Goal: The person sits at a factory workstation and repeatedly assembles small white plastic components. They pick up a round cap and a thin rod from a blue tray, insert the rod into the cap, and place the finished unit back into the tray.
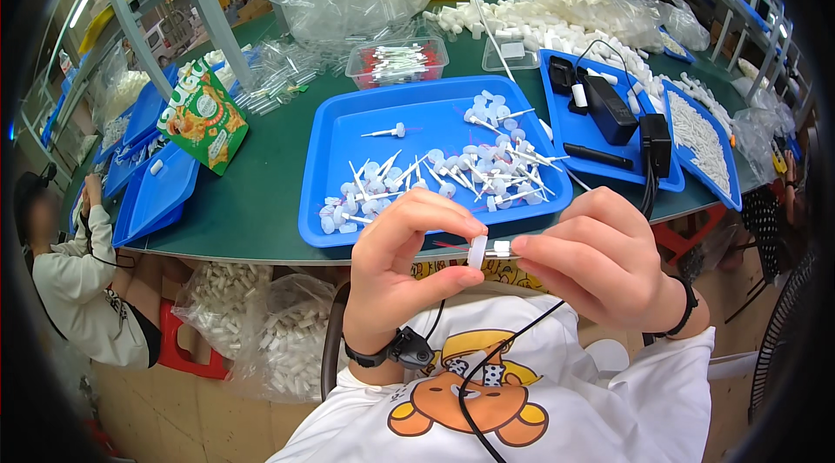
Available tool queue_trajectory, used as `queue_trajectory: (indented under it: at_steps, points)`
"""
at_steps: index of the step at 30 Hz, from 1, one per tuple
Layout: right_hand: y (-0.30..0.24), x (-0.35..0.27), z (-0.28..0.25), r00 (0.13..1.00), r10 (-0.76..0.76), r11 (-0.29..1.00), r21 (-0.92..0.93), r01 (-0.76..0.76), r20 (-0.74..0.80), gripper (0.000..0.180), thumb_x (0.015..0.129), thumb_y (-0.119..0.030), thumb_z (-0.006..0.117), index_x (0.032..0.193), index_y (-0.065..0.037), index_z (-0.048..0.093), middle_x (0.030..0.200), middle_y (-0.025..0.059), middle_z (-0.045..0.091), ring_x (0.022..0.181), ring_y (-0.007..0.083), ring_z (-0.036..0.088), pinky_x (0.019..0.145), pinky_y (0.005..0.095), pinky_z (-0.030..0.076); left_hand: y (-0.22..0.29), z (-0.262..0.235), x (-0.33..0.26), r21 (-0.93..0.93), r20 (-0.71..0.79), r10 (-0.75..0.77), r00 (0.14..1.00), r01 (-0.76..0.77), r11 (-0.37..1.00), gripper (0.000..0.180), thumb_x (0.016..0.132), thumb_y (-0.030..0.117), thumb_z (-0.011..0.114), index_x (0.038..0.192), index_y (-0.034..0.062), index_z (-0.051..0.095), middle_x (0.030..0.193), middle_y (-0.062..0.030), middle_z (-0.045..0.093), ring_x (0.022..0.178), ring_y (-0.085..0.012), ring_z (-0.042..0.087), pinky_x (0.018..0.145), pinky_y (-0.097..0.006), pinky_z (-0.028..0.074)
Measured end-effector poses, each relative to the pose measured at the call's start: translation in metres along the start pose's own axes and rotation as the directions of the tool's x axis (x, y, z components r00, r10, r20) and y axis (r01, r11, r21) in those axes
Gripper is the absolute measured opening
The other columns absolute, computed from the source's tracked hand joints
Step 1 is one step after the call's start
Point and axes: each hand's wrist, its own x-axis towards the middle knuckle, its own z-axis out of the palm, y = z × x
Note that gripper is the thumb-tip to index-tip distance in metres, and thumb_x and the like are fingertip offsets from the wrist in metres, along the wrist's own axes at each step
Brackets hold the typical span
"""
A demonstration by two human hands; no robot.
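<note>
Left hand [396, 259] pinching white disc [477, 253], right hand [600, 261] white piece [502, 247]; green table [261, 202] beyond, tiled floor [183, 406] below.

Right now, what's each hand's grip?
Left hand: closed, pinching a white disc by its edge.
Right hand: closed, fingertips holding a small white piece.

Assembly workshop, green workbench [261, 193], blue parts trays [335, 150], bagged white pieces [291, 359]
</note>
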Motion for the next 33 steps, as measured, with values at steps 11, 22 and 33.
queue_trajectory:
  at_steps: [11, 22, 33]
  points:
    - [-0.004, -0.002, -0.002, 0.980, -0.146, 0.917, -0.352, 0.185, 0.135, 0.023, 0.068, -0.009, 0.066, 0.088, 0.003, 0.066, 0.065, 0.0018, 0.047, 0.056, 0.0140, 0.046, 0.050, 0.0262, 0.037, 0.005, 0.006, 0.000, 0.097, -0.008, 0.029, 1.000, -0.028, 0.995, 0.040, 0.064, -0.004, 0.080, 0.100, -0.0019, 0.061, 0.099, -0.0126, 0.063, 0.095, -0.0213, 0.060, 0.082, -0.031, 0.048]
    - [-0.011, 0.004, -0.001, 0.962, -0.136, 0.909, -0.356, 0.216, 0.236, 0.012, 0.069, -0.008, 0.062, 0.076, 0.000, 0.058, 0.065, 0.0020, 0.042, 0.058, 0.0131, 0.047, 0.052, 0.0251, 0.037, 0.016, 0.014, -0.005, 0.340, -0.081, 0.115, 0.990, -0.081, 0.937, 0.033, 0.062, 0.002, 0.082, 0.092, -0.0009, 0.067, 0.089, -0.0118, 0.068, 0.079, -0.0195, 0.066, 0.065, -0.026, 0.053]
    - [-0.007, 0.004, -0.012, 0.842, 0.220, 0.787, 0.420, -0.451, 0.492, 0.014, 0.091, -0.010, 0.052, 0.087, 0.003, 0.055, 0.071, 0.0095, 0.051, 0.060, 0.0211, 0.053, 0.055, 0.0289, 0.042, 0.023, 0.016, -0.004, 0.416, 0.030, 0.179, 0.983, -0.175, 0.892, 0.032, 0.062, -0.001, 0.080, 0.092, -0.0019, 0.069, 0.088, -0.0118, 0.068, 0.079, -0.0227, 0.068, 0.067, -0.028, 0.055]
